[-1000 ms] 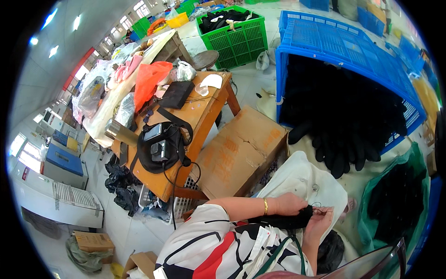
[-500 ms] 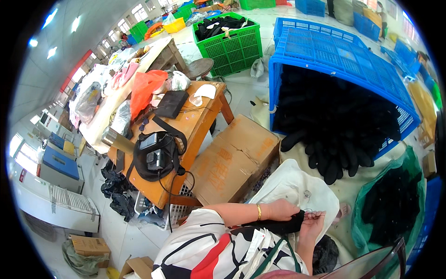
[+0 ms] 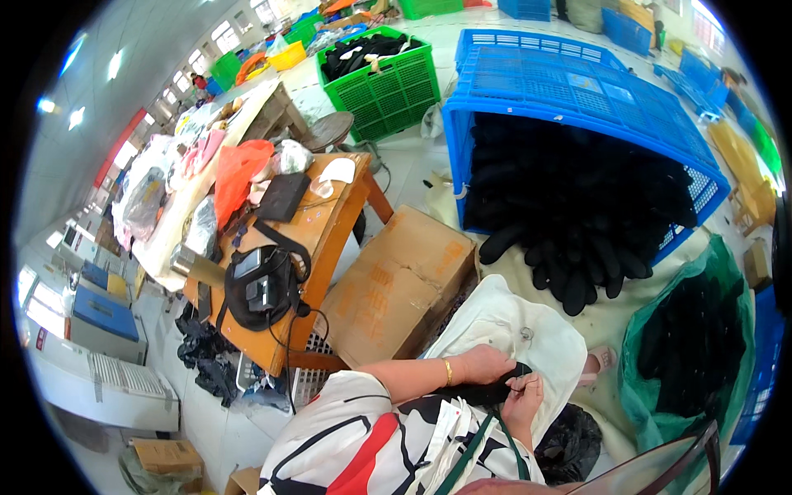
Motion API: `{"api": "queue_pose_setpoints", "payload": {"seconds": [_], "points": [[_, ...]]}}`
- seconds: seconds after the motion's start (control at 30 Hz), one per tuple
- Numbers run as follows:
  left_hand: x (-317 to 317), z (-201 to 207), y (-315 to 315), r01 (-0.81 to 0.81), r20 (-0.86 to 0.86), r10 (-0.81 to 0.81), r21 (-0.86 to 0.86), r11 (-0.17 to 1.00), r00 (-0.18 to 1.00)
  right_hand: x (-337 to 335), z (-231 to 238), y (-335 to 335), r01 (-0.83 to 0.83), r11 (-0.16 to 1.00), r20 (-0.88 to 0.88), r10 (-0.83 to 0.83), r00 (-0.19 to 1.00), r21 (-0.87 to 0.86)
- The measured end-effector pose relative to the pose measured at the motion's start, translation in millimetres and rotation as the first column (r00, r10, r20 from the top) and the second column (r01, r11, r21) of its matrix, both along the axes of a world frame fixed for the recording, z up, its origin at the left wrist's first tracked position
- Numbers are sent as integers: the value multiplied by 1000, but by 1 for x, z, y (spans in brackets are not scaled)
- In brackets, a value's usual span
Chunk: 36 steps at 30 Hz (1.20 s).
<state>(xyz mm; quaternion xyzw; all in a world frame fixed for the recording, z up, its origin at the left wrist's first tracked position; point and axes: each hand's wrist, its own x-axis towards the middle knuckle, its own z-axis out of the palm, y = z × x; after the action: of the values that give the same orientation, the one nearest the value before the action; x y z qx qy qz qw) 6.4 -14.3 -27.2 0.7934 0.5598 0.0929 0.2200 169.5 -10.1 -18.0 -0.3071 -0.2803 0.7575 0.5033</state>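
Note:
Over my lap, a black sock [image 3: 485, 393] lies between my two hands above a white cloth [image 3: 549, 326]. My left hand [image 3: 483, 363], with a gold bracelet at the wrist, has its fingers closed on the sock's upper side. Close beside it, my right hand [image 3: 523, 399] pinches at the sock's end, its fingertips bent together. Whether a thread or a small tool is also in those fingers is too small to make out. Many similar black socks [image 3: 577, 223] spill from a blue crate [image 3: 569, 78] tipped on its side in front of me.
To the right stands a green sack [image 3: 639, 363] of black pieces. A cardboard box [image 3: 396, 285] sits left of the cloth, beside a wooden table [image 3: 334, 223] bearing a black bag [image 3: 264, 289] with cables. Farther off is a green crate [image 3: 384, 99]. A black plastic bag [image 3: 569, 445] lies near my right arm.
The whole view has shifted slightly. My right hand's fingers, more spread earlier, are now drawn in to a pinch closer to my left hand. The sock stays between the hands.

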Motion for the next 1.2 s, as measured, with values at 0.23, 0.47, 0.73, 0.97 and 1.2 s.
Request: {"api": "queue_pose_setpoints", "payload": {"seconds": [0.23, 0.47, 0.73, 0.97, 1.2], "points": [[7, 3, 2, 25, -61, -25, 5, 1000, 998, 6, 3, -4, 8, 998, -15, -7, 1000, 64], [3, 1, 2, 43, -66, -42, 23, 999, 997, 9, 6, -11, -52, 987, 71, 42, 997, 153], [-11, 45, 18, 20, 238, -1, -75, 997, 971, 33, 24, 13, -74, 870, 562, -247, 789, 487], [18, 43, 19, -168, 269, 281, -376, 911, 921, 33, 47, 18, -329, 528, 595, -479, 645, 783], [10, 39, 14, -177, 339, 601, -751, 636, 724, 72, 46, 8, -302, 756, 743, -340, 576, 580]]}}
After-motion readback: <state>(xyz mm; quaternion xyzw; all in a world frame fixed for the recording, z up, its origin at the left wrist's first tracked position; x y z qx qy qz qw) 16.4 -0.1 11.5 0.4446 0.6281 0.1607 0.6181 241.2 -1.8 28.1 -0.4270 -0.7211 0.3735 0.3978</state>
